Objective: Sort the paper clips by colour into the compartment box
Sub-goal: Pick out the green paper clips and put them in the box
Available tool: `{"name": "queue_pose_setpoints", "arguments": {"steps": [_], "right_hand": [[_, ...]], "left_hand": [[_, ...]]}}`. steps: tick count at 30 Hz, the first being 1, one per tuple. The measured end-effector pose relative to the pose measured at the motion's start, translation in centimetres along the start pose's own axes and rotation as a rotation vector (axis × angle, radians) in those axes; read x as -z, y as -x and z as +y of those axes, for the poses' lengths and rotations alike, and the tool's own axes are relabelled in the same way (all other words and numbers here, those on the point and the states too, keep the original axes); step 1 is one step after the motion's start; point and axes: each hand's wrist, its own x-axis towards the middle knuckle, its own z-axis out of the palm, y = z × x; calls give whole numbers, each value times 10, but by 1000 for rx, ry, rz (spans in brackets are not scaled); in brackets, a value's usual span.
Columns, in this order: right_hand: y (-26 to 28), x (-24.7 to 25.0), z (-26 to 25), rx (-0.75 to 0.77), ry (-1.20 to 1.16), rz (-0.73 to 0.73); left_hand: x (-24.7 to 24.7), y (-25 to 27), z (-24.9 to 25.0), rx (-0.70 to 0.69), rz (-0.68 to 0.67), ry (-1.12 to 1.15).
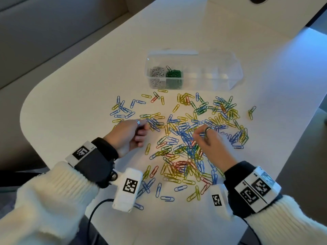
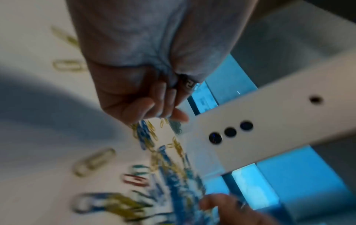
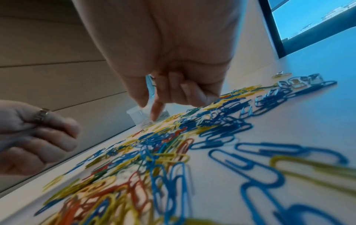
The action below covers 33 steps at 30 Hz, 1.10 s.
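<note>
The left wrist picture is blurry, so whatever the left hand point(image 2: 138, 97) grips stays hidden.

You are seated at what looks like an office or meeting room: a long white table point(image 1: 177, 41) with rounded corners carries a round cable port point(image 1: 258, 0) set into its far end. Beside it runs a plain grey upholstered bench point(image 1: 44, 32), and the left wrist view shows you blue-lit glazing point(image 2: 227, 76) in dark frames beyond the table edge. The stationery fits too: coloured paper clips point(image 1: 185, 138) and a clear compartment box point(image 1: 192, 71).
</note>
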Motion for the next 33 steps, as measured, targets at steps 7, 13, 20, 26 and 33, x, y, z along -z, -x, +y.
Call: {"name": "queue_pose_setpoints", "arguments": {"steps": [7, 13, 20, 26, 33], "right_hand": [[-10, -30, -23, 186, 107, -157], [-27, -30, -35, 102, 251, -165], [-25, -30, -39, 101, 320, -159], [-29, -28, -31, 69, 286, -168], [-24, -7, -22, -351, -1083, -328]], "left_hand": [[0, 1, -27, -178, 77, -719], [-13, -4, -33, -316, 124, -964], [-23, -6, -33, -372, 131, -1034], [-24, -7, -36, -367, 175, -1091], [-24, -9, -36, -336, 182, -1156]]}}
